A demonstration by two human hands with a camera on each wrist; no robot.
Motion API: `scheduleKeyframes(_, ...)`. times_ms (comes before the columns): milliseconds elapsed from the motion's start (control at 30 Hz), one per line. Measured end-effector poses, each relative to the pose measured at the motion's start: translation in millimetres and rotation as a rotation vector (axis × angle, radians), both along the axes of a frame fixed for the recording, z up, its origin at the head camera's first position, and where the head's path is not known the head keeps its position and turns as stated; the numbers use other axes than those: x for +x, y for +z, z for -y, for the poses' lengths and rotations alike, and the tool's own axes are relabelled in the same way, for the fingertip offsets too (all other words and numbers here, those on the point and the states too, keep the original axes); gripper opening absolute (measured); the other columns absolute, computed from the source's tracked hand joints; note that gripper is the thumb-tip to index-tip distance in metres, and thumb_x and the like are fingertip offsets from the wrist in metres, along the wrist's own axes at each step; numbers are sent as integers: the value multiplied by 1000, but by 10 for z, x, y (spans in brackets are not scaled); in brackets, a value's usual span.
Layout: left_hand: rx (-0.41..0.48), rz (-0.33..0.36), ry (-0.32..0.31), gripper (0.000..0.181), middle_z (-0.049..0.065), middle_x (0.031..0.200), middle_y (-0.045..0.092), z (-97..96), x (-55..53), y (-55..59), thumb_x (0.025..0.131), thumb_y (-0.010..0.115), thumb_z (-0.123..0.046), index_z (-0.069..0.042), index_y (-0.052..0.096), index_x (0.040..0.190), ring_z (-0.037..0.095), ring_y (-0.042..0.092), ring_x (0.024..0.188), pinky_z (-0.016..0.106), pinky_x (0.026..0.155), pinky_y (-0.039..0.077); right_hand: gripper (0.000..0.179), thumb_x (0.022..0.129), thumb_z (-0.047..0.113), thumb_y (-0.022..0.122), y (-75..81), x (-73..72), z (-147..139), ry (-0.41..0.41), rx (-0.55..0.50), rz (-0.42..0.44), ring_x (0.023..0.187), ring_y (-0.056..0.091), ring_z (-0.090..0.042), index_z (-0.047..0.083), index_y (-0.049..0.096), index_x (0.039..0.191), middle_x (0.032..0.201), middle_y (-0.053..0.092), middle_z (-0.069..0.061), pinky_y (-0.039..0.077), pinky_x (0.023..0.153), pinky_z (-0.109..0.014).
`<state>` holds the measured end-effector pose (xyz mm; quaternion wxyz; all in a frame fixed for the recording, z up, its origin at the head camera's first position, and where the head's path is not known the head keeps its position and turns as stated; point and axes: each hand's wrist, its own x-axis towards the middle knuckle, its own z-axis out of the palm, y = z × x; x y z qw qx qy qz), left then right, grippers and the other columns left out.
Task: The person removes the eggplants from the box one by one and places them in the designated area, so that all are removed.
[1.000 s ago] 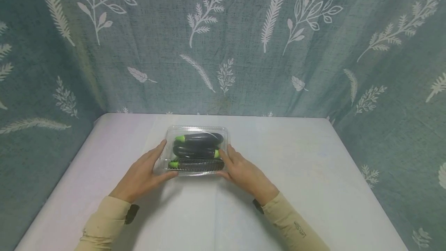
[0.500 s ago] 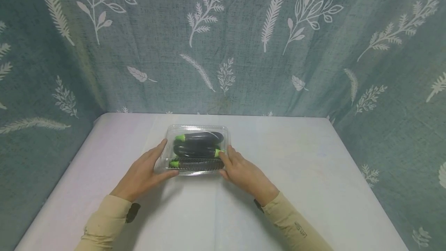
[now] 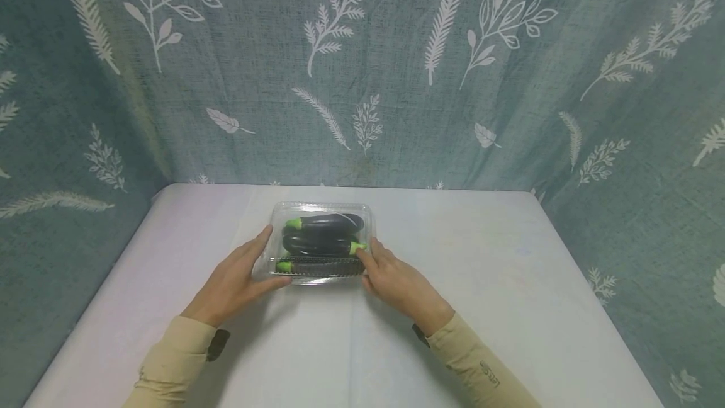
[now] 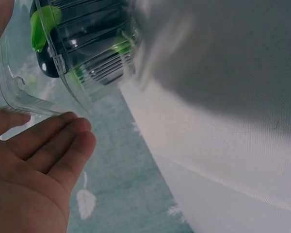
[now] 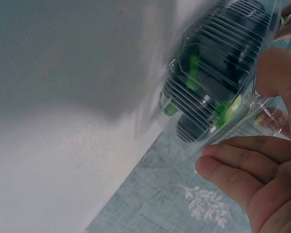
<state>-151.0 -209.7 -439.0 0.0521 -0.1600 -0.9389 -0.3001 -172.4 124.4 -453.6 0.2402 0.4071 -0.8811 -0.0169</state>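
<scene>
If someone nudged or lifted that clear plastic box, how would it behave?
The clear plastic box looks thin-walled, so it would probably flex if squeezed. Its broad shape suggests it would slide rather than tip when nudged. The smooth, rounded eggplants inside might roll or shift if it tilts.

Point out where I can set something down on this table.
Free: white tabletop right of the right hand, out to the right edge; between the left hand and the left edge; and between the sleeves. Crowded: the middle, where both hands flank the clear container of eggplants.
</scene>
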Motion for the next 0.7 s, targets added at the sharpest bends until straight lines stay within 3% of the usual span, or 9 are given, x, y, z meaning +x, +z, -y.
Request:
scheduleKeyframes(400, -2, -33, -22, 107, 25, 157, 38, 14, -14, -51, 84, 78, -56, -10, 22, 162, 47, 40, 139, 63, 111, 34, 41, 91, 10, 67, 21, 5, 2, 24, -41, -8, 98, 72, -41, -2, 54, 128, 120, 63, -37, 62, 76, -43)
scheduleKeyframes(700, -3, -22, -5, 108, 25, 157, 36, 16, -28, -73, 83, 78, -57, -9, 22, 162, 48, 38, 140, 64, 112, 33, 46, 86, 10, 74, 13, -36, -38, 72, -102, -45, 99, 72, -37, -2, 59, 128, 119, 65, -33, 61, 83, -38)
